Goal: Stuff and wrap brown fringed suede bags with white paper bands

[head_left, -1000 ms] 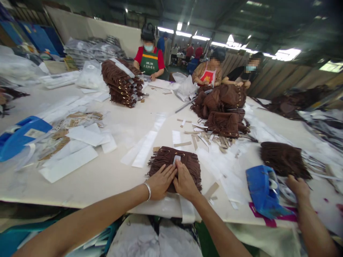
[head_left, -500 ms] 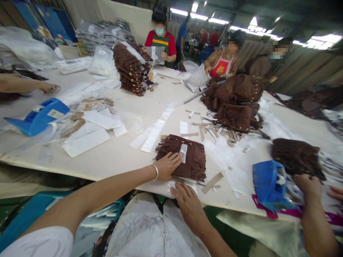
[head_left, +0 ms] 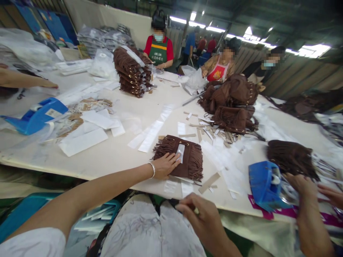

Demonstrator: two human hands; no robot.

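Note:
A brown fringed bag (head_left: 187,157) lies flat near the front edge of the cream table (head_left: 115,157), with a clear white strip (head_left: 180,152) on its top. My left hand (head_left: 164,166), a bangle on its wrist, rests flat on the bag's left part with its fingers stretched toward the strip. My right hand (head_left: 203,216) hangs off the table, below its front edge and over my lap. Its fingers are curled into a pinch beside a dark strap end (head_left: 174,202); I cannot make out what they hold. White slips (head_left: 177,186) lie between the bag and the edge.
A co-worker's hands (head_left: 302,185) work by a blue tape dispenser (head_left: 264,185) and another fringed bag (head_left: 291,157) on the right. A second blue dispenser (head_left: 37,116) and white sheets (head_left: 83,141) lie left. A stack of bags (head_left: 131,73) and a loose pile (head_left: 230,98) stand farther back, with people seated behind.
My right hand has left the bag and drawn back below the table edge, closing its fingers. My left hand stays on the bag. The view has swung slightly left.

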